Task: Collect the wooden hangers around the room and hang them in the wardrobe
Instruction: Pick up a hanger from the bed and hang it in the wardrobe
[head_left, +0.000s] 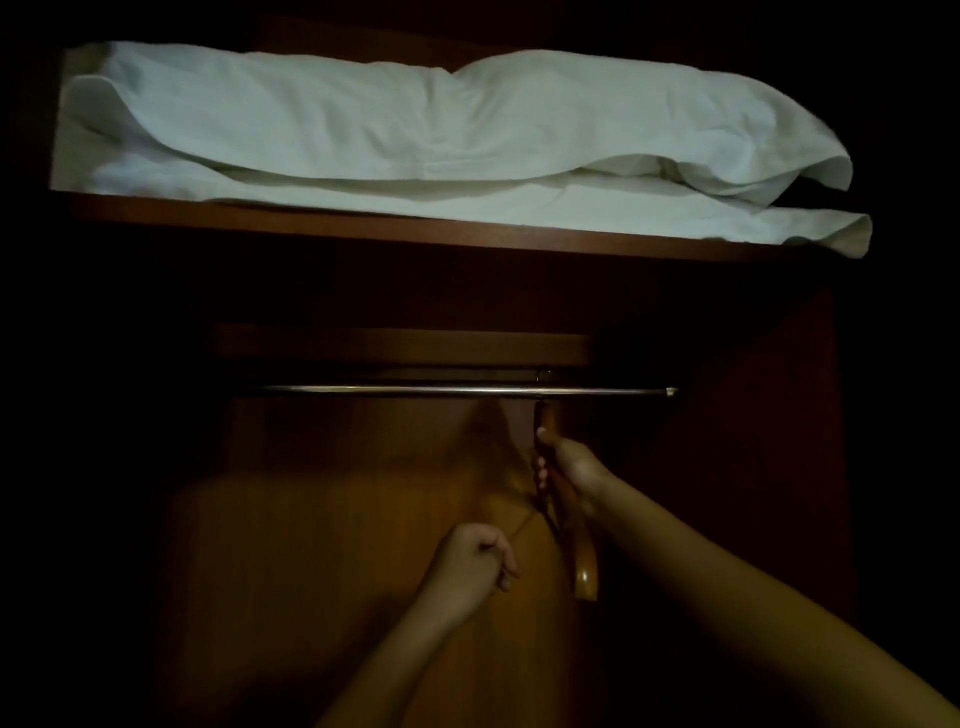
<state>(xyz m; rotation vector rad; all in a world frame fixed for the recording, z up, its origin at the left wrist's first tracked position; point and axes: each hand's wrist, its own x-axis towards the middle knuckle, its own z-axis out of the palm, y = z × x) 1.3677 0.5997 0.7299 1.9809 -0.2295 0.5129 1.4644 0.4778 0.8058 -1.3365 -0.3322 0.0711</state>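
Note:
A wooden hanger (584, 569) hangs edge-on from the metal rail (415, 389) inside the dark wooden wardrobe (322, 545), its hook over the rail near the right end. My right hand (569, 475) grips the hanger's upper part just below the rail. My left hand (475, 564) is lower and to the left, fingers curled, pinching what looks like the hanger's thin lower bar. The dim light hides the finer detail of the hanger.
White pillows (415, 140) lie on the wardrobe's top shelf (415, 226) above the rail. The rail's left stretch carries nothing visible. The wardrobe's sides are in deep shadow.

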